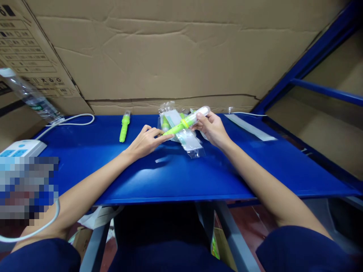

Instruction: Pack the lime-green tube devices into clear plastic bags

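Left hand (146,140) pinching green tip of lint roller (185,121), right hand (211,128) gripping its clear end, plastic sleeves (190,141) underneath, spare roller (124,127) far left on blue table (198,173)

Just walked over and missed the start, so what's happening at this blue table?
A person seated at the blue table holds a green and clear pen-shaped item between both hands. The right hand grips its clear end, and the left hand touches its green tip. Under it lies a small pile of clear plastic bags. A second green item lies apart to the left, near a white power strip.
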Demonstrator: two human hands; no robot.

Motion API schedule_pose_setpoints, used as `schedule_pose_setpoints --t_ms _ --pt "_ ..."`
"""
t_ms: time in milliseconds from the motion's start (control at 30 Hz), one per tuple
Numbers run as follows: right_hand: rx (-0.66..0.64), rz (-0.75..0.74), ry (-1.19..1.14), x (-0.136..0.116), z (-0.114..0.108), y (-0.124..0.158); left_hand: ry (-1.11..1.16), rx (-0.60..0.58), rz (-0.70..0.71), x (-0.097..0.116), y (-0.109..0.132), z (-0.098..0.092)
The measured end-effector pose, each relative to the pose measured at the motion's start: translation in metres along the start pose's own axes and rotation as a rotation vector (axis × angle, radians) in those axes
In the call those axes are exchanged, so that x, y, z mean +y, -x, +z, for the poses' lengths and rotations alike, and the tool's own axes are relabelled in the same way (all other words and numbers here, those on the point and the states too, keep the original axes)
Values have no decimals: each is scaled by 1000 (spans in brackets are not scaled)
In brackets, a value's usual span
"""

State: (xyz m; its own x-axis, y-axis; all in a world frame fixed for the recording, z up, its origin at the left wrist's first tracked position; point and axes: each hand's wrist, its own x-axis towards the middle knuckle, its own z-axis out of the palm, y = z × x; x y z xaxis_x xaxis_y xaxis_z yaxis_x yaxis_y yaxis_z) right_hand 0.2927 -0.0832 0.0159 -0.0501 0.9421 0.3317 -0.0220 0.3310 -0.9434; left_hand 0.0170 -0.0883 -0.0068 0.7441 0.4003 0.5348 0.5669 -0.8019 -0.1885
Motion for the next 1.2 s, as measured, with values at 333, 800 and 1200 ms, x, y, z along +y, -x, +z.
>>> schedule_pose_setpoints --t_ms 333,800,1200 --pt "-125 157 -91 -10 11 8 99 -21 -42 7 -6 -9" --pt "-25 193 -49 10 -19 -15 489 -77 -501 -7 -2 -3" --pt "-31 115 -82 -7 14 4 877 -2 -618 -9 -2 4"
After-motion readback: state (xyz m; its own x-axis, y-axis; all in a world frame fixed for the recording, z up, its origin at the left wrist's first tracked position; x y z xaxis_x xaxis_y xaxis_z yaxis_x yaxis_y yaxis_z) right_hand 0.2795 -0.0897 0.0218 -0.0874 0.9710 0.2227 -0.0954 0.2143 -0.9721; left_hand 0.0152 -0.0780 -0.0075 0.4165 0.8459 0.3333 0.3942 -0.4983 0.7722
